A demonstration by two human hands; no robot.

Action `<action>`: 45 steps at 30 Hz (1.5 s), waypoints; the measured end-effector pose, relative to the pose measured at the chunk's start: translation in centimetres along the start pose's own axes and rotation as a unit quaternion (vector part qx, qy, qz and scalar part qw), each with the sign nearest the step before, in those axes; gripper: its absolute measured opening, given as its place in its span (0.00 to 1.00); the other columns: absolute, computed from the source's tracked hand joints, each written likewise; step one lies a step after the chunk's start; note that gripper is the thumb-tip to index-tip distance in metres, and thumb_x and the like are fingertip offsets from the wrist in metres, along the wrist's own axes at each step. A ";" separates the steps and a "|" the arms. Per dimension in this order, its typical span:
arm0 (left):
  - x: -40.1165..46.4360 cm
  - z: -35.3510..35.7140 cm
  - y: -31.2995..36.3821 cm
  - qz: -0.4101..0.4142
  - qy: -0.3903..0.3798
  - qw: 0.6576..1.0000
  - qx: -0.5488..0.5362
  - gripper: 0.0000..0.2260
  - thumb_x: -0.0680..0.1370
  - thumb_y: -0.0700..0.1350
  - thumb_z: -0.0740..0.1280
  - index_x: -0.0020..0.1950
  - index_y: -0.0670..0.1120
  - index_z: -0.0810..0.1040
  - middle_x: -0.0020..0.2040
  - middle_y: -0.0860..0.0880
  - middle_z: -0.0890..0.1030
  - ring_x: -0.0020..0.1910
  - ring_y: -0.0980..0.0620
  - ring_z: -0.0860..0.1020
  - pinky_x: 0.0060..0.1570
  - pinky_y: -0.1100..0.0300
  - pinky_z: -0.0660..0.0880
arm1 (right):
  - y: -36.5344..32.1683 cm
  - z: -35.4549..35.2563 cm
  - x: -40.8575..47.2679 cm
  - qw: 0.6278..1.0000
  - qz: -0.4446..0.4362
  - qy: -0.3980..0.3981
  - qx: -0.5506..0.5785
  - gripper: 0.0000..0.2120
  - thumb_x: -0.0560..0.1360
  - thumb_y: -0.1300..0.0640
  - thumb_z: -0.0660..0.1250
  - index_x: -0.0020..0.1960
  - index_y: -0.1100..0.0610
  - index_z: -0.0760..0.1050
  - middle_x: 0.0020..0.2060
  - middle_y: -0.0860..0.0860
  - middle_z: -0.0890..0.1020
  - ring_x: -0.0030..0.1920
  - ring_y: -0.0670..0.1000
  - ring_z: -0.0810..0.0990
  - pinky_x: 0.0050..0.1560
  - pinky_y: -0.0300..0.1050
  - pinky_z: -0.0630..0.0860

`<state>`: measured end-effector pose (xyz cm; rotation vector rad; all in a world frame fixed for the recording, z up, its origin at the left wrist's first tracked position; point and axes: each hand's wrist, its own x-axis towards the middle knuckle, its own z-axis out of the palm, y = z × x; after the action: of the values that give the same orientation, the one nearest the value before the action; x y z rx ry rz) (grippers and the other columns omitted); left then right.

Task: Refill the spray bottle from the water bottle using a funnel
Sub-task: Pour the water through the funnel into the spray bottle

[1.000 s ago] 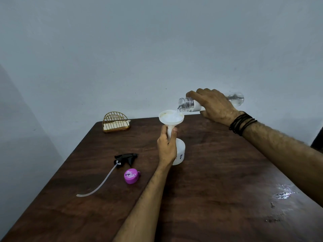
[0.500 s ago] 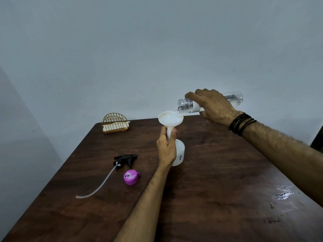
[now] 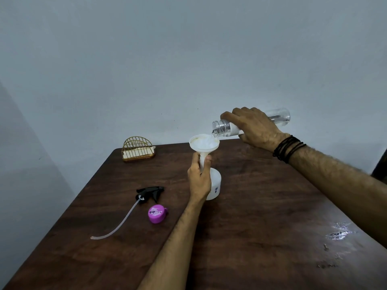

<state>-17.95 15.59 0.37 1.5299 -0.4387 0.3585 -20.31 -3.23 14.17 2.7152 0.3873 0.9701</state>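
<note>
A white spray bottle [image 3: 215, 185] stands uncapped on the dark wooden table [image 3: 261, 216], with a white funnel [image 3: 204, 143] set in its neck. My left hand [image 3: 199, 178] grips the funnel's stem and the bottle's neck. My right hand [image 3: 253, 127] holds a clear water bottle [image 3: 222, 127] tipped nearly level, its open mouth over the funnel's right rim. Water runs from it into the funnel. The bottle's base [image 3: 281, 116] sticks out behind my hand.
The black spray head [image 3: 149, 191] with its long clear tube lies left of the bottle. A purple cap [image 3: 157, 213] lies beside it. A gold wire holder [image 3: 138, 149] sits at the table's far left. Spilled water [image 3: 339, 233] glistens at the right.
The water bottle dipped slightly and water keeps flowing into the funnel. My left hand has stayed on the funnel and bottle neck.
</note>
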 end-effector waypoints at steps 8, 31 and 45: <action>-0.1 0.0 0.2 -0.003 -0.002 1.000 0.000 0.06 0.83 0.46 0.64 0.58 0.46 0.77 0.45 0.52 0.82 0.42 0.62 0.79 0.41 0.71 0.73 | 0.1 -0.1 0.2 1.000 -0.004 0.004 -0.012 0.30 0.63 0.69 0.69 0.63 0.54 0.73 0.42 0.52 0.77 0.39 0.58 0.76 0.39 0.47 0.64; -0.1 0.0 -0.1 -0.002 0.002 1.000 -0.006 0.07 0.83 0.46 0.64 0.54 0.44 0.77 0.45 0.45 0.83 0.41 0.58 0.79 0.41 0.69 0.74 | 0.6 -0.6 0.6 0.999 -0.034 0.006 -0.041 0.29 0.63 0.70 0.69 0.62 0.53 0.73 0.43 0.52 0.77 0.40 0.58 0.76 0.40 0.51 0.69; -0.1 0.0 -0.1 -0.012 0.003 1.000 -0.007 0.09 0.83 0.46 0.65 0.57 0.43 0.78 0.46 0.50 0.83 0.44 0.61 0.80 0.43 0.71 0.73 | 0.1 -0.9 1.4 0.997 -0.053 0.005 -0.064 0.28 0.64 0.71 0.68 0.61 0.52 0.73 0.42 0.52 0.77 0.39 0.58 0.75 0.40 0.52 0.71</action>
<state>-17.95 15.56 0.26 1.5190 -0.4173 0.3417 -19.87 -2.77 15.71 2.5482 0.4509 0.9460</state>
